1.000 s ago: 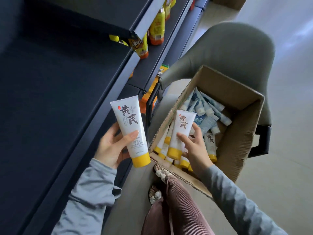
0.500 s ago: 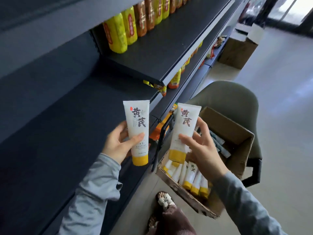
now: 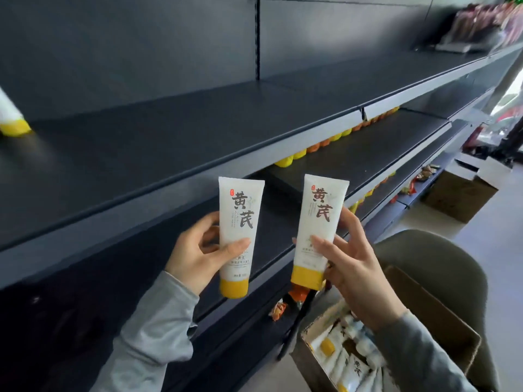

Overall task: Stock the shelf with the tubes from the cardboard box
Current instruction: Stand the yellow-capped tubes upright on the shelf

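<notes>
Head camera, looking forward and down along a dark shelving unit.

The left hand (image 3: 195, 250) grips a white tube (image 3: 237, 222) with a yellow cap. The thumb lies across the front and the fingers curl behind it. The tube is upright with its cap down and large dark Chinese characters on its face.

The right hand (image 3: 353, 267) grips a second matching tube (image 3: 318, 222) just beside the first. Its thumb is on the front and its fingers wrap the right edge. This tube also has its cap down and tilts slightly to the right. The two tubes do not touch, and both are held in the air in front of the shelves.

The broad top shelf (image 3: 169, 142) runs from the left towards the upper right. At its far left edge stands a shelved tube (image 3: 11, 117), cap down and partly cut off by the frame.

At the lower right an open cardboard box (image 3: 441, 315) rests on a grey-green chair (image 3: 441, 256). More boxed tubes (image 3: 348, 360) lie packed inside, under the right forearm in its grey sleeve.

Under the top shelf, a row of yellow and orange bottles (image 3: 317, 147) lines the next shelf down. Orange snack packets (image 3: 285, 304) sit on a lower shelf near the box. A second carton (image 3: 458, 196) stands on the floor further along the aisle. Blurred packets sit at the upper right.
</notes>
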A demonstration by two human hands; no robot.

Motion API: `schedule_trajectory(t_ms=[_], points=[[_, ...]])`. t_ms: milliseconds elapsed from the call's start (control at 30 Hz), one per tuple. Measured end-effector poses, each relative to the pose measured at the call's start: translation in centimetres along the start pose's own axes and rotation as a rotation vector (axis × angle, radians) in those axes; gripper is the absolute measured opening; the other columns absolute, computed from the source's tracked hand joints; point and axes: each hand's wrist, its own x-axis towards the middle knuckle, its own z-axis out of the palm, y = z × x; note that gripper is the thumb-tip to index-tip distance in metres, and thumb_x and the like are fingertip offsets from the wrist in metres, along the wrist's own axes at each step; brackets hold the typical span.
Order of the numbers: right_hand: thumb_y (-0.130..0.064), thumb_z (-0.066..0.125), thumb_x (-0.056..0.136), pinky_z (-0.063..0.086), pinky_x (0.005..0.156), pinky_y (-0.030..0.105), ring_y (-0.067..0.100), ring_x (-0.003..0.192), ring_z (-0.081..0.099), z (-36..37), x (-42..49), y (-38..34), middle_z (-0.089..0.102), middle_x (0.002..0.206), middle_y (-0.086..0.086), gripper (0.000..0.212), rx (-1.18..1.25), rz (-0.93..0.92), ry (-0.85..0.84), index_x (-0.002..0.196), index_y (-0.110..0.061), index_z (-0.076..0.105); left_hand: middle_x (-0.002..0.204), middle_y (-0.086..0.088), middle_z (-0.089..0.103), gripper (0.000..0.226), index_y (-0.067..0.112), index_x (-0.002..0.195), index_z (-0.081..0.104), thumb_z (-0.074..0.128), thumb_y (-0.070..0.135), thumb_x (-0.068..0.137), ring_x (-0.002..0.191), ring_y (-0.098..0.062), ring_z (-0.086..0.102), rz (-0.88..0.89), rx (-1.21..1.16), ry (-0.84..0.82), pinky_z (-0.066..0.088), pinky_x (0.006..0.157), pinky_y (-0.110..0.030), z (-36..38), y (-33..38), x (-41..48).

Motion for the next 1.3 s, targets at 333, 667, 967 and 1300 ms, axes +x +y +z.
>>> schedule_trajectory(t_ms=[333, 667, 967, 1300], points=[[-0.024, 0.068, 0.073, 0.059, 0.066, 0.037, 0.026, 0.102, 0.068, 4.4, 2.1, -5.1, 0.069, 0.114, 0.007, 0.053, -0.011, -0.096, -0.288, 0.124, -0.028, 0.051, 0.092, 0.005, 0.074, 0.041, 0.024, 0.093, 0.068, 0.088, 0.018, 0.057, 0.084, -0.01, 0.069, 0.146, -0.062, 0.181, 0.054, 0.064, -0.018, -2.8, 7.2, -3.3], [-0.026, 0.07, 0.07, 0.056, 0.064, 0.031, 0.023, 0.092, 0.068, 7.1, 5.3, -7.9, 0.069, 0.111, 0.01, 0.051, 0.047, -0.117, -0.438, 0.118, -0.03, 0.055, 0.093, 0.003, 0.073, 0.037, 0.032, 0.089, 0.072, 0.071, 0.026, 0.053, 0.08, -0.013, 0.07, 0.256, -0.087, 0.59, 0.056, 0.055, -0.03, -6.2, 12.0, -7.3], [-0.017, 0.068, 0.073, 0.058, 0.065, 0.035, 0.028, 0.095, 0.069, 12.5, 6.4, -8.1, 0.07, 0.111, 0.009, 0.047, 0.063, -0.092, -0.624, 0.117, -0.028, 0.057, 0.09, 0.005, 0.073, 0.027, 0.028, 0.088, 0.069, 0.066, 0.017, 0.064, 0.079, -0.013, 0.07, 0.313, -0.103, 0.914, 0.056, 0.052, -0.028, -12.3, 13.2, -12.2], [-0.006, 0.069, 0.078, 0.057, 0.065, 0.035, 0.025, 0.094, 0.069, 25.8, 7.6, -7.3, 0.07, 0.108, 0.006, 0.049, 0.008, -0.148, -0.684, 0.119, -0.024, 0.048, 0.089, 0.006, 0.073, 0.028, 0.028, 0.091, 0.068, 0.066, 0.019, 0.064, 0.079, -0.011, 0.07, 0.34, -0.051, 0.957, 0.054, 0.051, -0.026, -21.3, 13.3, -14.5]])
